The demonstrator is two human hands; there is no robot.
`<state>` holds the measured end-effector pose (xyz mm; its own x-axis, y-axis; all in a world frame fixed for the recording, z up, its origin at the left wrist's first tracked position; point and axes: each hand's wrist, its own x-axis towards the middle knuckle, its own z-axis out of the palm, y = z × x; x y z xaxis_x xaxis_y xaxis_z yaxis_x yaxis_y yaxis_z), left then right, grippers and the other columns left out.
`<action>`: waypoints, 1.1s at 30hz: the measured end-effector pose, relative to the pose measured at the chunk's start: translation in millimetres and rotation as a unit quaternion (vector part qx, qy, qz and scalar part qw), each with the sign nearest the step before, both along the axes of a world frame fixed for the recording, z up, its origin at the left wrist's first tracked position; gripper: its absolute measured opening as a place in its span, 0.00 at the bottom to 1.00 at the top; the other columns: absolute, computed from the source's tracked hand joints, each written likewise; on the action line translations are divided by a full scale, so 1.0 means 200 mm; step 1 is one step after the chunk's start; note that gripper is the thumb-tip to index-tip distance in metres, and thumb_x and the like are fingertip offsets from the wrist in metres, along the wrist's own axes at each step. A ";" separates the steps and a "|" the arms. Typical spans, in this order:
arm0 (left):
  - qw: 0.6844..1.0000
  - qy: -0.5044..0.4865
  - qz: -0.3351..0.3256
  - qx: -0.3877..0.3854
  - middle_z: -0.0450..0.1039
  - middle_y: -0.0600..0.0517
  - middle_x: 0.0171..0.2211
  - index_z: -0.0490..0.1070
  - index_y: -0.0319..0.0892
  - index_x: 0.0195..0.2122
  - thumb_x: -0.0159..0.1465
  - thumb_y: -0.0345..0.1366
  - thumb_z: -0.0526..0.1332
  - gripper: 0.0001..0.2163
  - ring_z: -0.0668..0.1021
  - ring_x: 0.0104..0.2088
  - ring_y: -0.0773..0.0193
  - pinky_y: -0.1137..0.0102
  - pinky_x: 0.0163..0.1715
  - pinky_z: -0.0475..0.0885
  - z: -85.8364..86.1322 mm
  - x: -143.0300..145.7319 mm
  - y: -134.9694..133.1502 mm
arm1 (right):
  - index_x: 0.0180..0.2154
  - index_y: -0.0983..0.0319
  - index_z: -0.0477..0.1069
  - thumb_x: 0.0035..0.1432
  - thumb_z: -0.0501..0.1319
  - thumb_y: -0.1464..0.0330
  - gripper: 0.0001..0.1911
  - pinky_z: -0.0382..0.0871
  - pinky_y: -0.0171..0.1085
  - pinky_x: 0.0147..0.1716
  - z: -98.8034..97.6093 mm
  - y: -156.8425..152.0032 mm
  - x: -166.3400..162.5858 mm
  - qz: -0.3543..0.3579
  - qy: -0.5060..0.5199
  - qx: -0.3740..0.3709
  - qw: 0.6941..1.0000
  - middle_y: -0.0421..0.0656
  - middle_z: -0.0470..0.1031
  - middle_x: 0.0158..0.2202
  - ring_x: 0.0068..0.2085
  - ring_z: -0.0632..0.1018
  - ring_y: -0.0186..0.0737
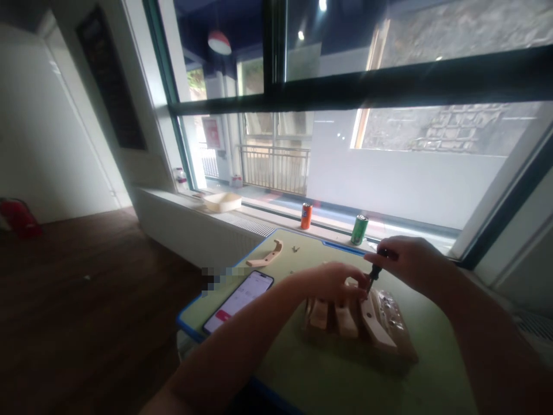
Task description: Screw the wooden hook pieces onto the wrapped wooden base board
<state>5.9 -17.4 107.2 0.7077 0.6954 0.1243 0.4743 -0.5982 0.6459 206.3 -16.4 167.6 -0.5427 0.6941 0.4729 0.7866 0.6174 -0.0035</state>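
Observation:
A pale wooden assembly of several slats [345, 323] lies on the green table [345, 380] in front of me. My left hand [332, 282] rests on top of it with fingers closed over the wood, pinching near the tool tip. My right hand [410, 262] is wrapped round the dark handle of a screwdriver [374, 275], which points down into the wood beside my left fingertips. A clear plastic bag [389, 305] with small hardware lies by the assembly's right side.
A phone [239, 301] with its screen lit lies at the table's left edge. A curved wooden piece [268, 256] and small screws [295, 249] sit at the far left. An orange can [306, 216] and a green can [359, 229] stand on the windowsill.

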 end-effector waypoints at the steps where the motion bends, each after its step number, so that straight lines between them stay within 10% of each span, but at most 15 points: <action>1: 1.000 0.001 0.020 0.017 0.74 0.52 0.30 0.69 0.44 0.47 0.59 0.47 0.56 0.18 0.73 0.26 0.69 0.74 0.28 0.64 0.03 -0.01 -0.01 | 0.24 0.62 0.71 0.56 0.51 0.51 0.23 0.54 0.33 0.21 0.00 0.00 0.00 -0.006 0.000 0.007 1.000 0.41 0.70 0.21 0.21 0.67 0.33; 7: 0.991 -0.021 0.083 0.099 0.72 0.52 0.33 0.72 0.42 0.40 0.48 0.47 0.66 0.21 0.72 0.28 0.69 0.75 0.27 0.63 0.15 0.04 0.06 | 0.21 0.61 0.71 0.55 0.46 0.46 0.31 0.51 0.33 0.20 0.03 -0.05 -0.02 -0.096 -0.028 0.039 0.994 0.41 0.70 0.19 0.20 0.68 0.33; 16: 0.983 -0.136 0.094 0.078 0.72 0.55 0.25 0.74 0.38 0.31 0.51 0.42 0.65 0.12 0.69 0.23 0.73 0.76 0.26 0.63 0.03 0.16 0.13 | 0.25 0.59 0.74 0.62 0.44 0.56 0.26 0.60 0.36 0.26 0.04 -0.11 -0.02 -0.101 -0.031 0.027 0.994 0.43 0.73 0.21 0.22 0.72 0.36; 24: 0.977 -0.169 0.077 0.105 0.74 0.52 0.32 0.73 0.40 0.39 0.56 0.37 0.62 0.11 0.72 0.28 0.70 0.75 0.29 0.66 0.00 0.14 0.06 | 0.36 0.60 0.73 0.60 0.51 0.67 0.11 0.64 0.32 0.29 0.06 -0.13 -0.01 0.033 0.031 -0.048 0.998 0.42 0.75 0.33 0.31 0.74 0.34; 33: 0.964 -0.177 0.068 0.187 0.75 0.52 0.35 0.74 0.42 0.37 0.56 0.39 0.63 0.10 0.73 0.36 0.65 0.70 0.40 0.65 -0.01 0.13 0.05 | 0.28 0.61 0.72 0.57 0.52 0.54 0.20 0.57 0.34 0.21 0.03 -0.09 -0.04 -0.087 -0.042 0.038 0.995 0.43 0.74 0.24 0.23 0.72 0.37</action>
